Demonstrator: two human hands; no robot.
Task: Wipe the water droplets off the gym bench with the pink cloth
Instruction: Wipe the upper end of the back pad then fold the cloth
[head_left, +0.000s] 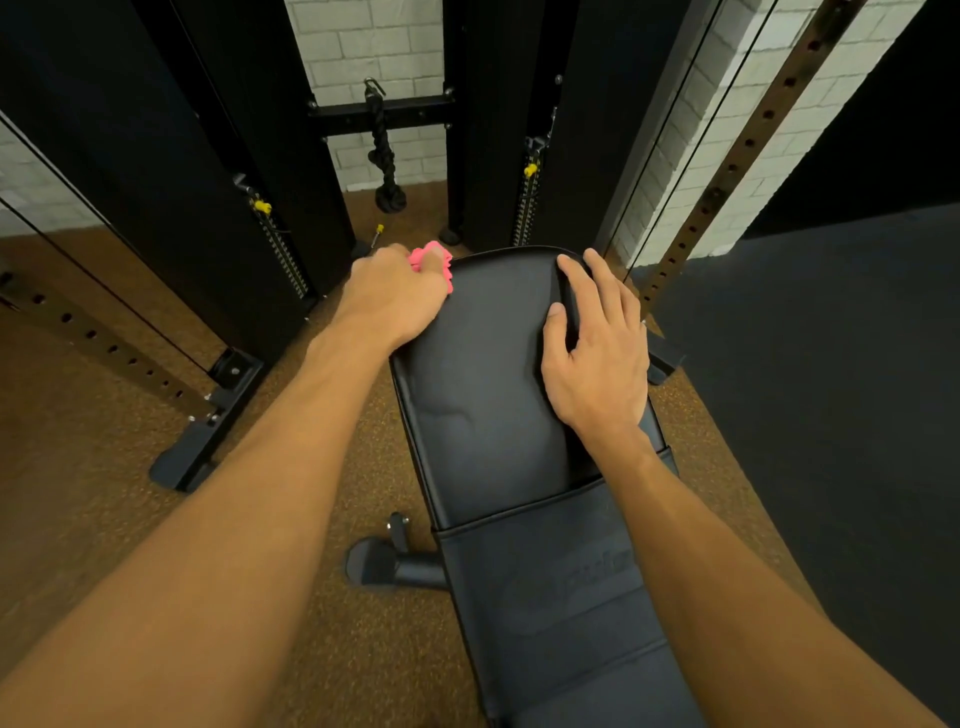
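Note:
The black padded gym bench (483, 374) runs from the bottom of the view up to the middle. My left hand (392, 296) grips the bunched pink cloth (434, 262) at the bench's far left corner, and most of the cloth is hidden under the fingers. My right hand (597, 343) lies flat with spread fingers on the far right part of the pad, near its edge. I cannot make out any droplets on the dark pad.
Black cable-machine columns (249, 156) with weight stacks stand just beyond the bench. A black rope attachment (387, 156) hangs between them. A perforated steel upright (727, 171) slants at the right and a rack foot (202, 436) sits left. A dark mat (831, 389) covers the right floor.

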